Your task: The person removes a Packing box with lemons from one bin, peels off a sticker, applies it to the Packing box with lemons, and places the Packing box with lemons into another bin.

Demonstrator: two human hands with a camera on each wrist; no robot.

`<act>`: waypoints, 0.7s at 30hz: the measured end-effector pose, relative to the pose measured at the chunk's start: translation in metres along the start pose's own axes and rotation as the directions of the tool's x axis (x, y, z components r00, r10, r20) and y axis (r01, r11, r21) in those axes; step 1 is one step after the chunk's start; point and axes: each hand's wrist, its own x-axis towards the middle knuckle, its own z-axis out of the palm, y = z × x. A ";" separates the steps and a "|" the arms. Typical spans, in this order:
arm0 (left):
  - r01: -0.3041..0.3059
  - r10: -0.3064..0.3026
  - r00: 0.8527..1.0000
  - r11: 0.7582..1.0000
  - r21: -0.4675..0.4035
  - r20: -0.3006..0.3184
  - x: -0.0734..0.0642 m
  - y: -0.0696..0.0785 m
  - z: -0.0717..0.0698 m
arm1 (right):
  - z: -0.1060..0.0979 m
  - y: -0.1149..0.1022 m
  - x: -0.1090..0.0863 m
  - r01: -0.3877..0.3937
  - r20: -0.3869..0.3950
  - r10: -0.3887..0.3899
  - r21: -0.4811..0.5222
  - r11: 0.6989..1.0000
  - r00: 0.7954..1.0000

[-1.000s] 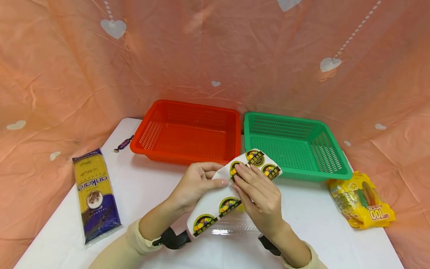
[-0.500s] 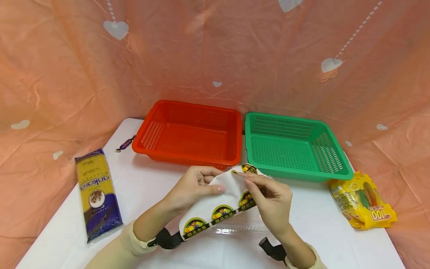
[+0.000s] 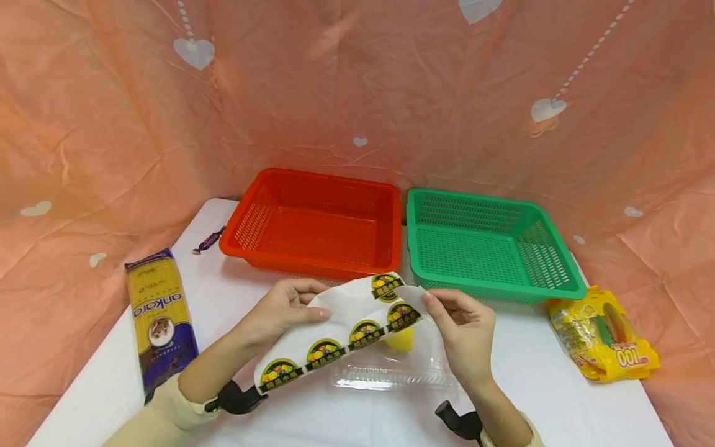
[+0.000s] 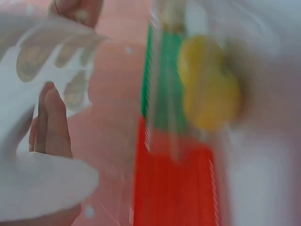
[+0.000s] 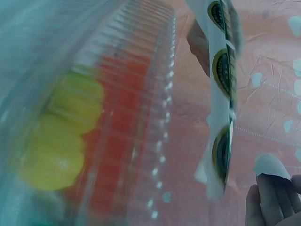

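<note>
A white sheet of round fruit stickers (image 3: 335,305) slants across the middle of the head view, gripped by my left hand (image 3: 282,320) with the thumb on its face. Between thumb and fingers, my right hand (image 3: 468,332) pinches a single sticker (image 3: 413,298), its pale back showing; the right wrist view has this sticker (image 5: 272,165) apart from the sheet. Under the hands lies a clear plastic clamshell box (image 3: 385,376), partly covered by the sheet. Yellow round fruit (image 3: 400,339) shows through it, and the right wrist view has two pieces, blurred.
Behind the hands stand a red basket (image 3: 318,239) and a green basket (image 3: 463,248), side by side. A pasta packet (image 3: 162,316) lies at the left, with a purple wrapped candy (image 3: 209,240) beyond it. At the right, a yellow packet (image 3: 603,335) touches the green basket.
My right hand has lifted a sticker off the sheet's right end and now pinches it. The left hand has shifted left with the sheet, uncovering more of the box and fruit.
</note>
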 end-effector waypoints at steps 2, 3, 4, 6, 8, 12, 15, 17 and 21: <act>0.019 -0.019 1.000 1.000 0.021 -0.019 -0.005 0.000 -0.016 | -0.003 0.000 -0.001 0.004 0.003 -0.004 -0.002 1.000 1.000; 0.027 -0.026 0.999 0.999 0.041 -0.028 -0.008 0.001 -0.025 | -0.006 0.001 -0.001 0.006 0.003 -0.006 -0.003 1.000 1.000; 0.035 -0.033 0.999 0.998 0.061 -0.036 -0.011 0.001 -0.034 | -0.008 0.001 -0.001 0.011 0.003 -0.011 -0.005 1.000 1.000; 0.055 -0.051 0.998 0.994 0.099 -0.040 -0.015 0.002 -0.053 | -0.012 0.001 -0.002 0.015 0.001 -0.015 -0.002 1.000 1.000; 0.077 -0.075 0.997 0.991 0.113 -0.027 -0.020 0.002 -0.072 | -0.015 0.001 -0.002 0.015 -0.003 -0.015 -0.005 1.000 1.000; 0.101 -0.108 0.993 0.988 0.114 0.056 -0.026 -0.002 -0.107 | -0.016 0.002 -0.002 0.004 -0.004 -0.004 -0.003 1.000 1.000; 0.102 -0.114 0.988 0.987 0.124 0.101 -0.029 -0.005 -0.127 | -0.016 0.002 -0.003 -0.008 -0.006 0.008 -0.001 1.000 1.000; 0.097 -0.114 0.987 0.985 0.145 0.111 -0.030 -0.007 -0.137 | -0.016 0.003 -0.003 -0.011 -0.007 0.011 0.001 1.000 1.000; 0.111 -0.136 0.985 0.967 0.228 0.101 -0.025 -0.013 -0.145 | -0.015 0.004 -0.004 -0.005 -0.004 0.005 0.007 1.000 1.000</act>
